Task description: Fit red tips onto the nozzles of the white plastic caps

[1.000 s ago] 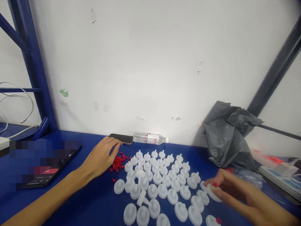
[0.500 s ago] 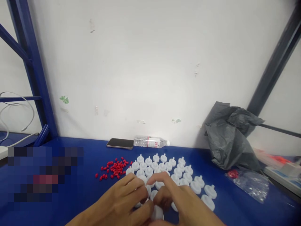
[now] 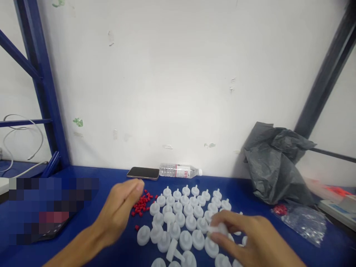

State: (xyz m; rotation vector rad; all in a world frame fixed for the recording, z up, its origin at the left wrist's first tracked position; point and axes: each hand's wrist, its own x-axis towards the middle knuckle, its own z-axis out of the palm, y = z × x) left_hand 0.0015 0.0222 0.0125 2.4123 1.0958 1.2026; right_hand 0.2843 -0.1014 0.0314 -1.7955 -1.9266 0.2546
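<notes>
My right hand point(image 3: 239, 233) pinches a white round nozzle cap point(image 3: 221, 228) between thumb and fingers, above the right side of a group of similar caps. Most of these white caps point(image 3: 185, 240) stand with a thin spout upward; a few lie tipped over, such as a cap on its side point(image 3: 172, 250). My left hand point(image 3: 119, 207) is raised at the left edge of a scattered pile of small red plugs point(image 3: 142, 204), partly covering it. Its thumb lies against the hand, and the other fingertips are hidden and slightly blurred.
A dark phone point(image 3: 143, 173) and a clear plastic bottle point(image 3: 180, 171) lie by the wall. On the right are a grey plastic bag point(image 3: 274, 163) and a clear bag point(image 3: 303, 220) with red pieces point(image 3: 280, 210). A blue post point(image 3: 46, 81) rises at the left.
My hands have parted from the middle of the caps. The left has moved left to the red plugs; the right has moved right with a white nozzle cap. More caps are uncovered.
</notes>
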